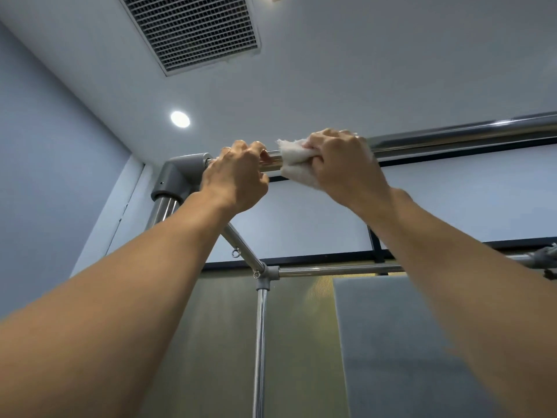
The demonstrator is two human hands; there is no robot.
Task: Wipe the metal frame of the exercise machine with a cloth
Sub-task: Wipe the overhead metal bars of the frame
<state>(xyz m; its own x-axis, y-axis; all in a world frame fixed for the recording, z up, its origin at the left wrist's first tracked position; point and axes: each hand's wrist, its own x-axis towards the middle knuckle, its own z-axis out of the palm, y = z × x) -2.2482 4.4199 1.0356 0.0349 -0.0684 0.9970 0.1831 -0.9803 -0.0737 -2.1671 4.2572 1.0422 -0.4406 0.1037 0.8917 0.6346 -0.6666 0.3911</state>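
The shiny top bar [452, 137] of the metal frame runs overhead from a grey corner joint [180, 173] toward the right. My left hand [235, 176] is closed around the bar just right of that joint. Beside it, my right hand [346, 164] grips a white cloth [294, 161] that is wrapped around the bar. A short stretch of bare bar shows between the two hands.
Below the joint a chrome upright [164, 211] goes down. A diagonal tube with eye hooks [241, 245] leads to a lower joint [266, 276], from which a crossbar [340, 270] and a vertical post [259, 342] extend. A ceiling vent [193, 28] and lamp [180, 119] are above.
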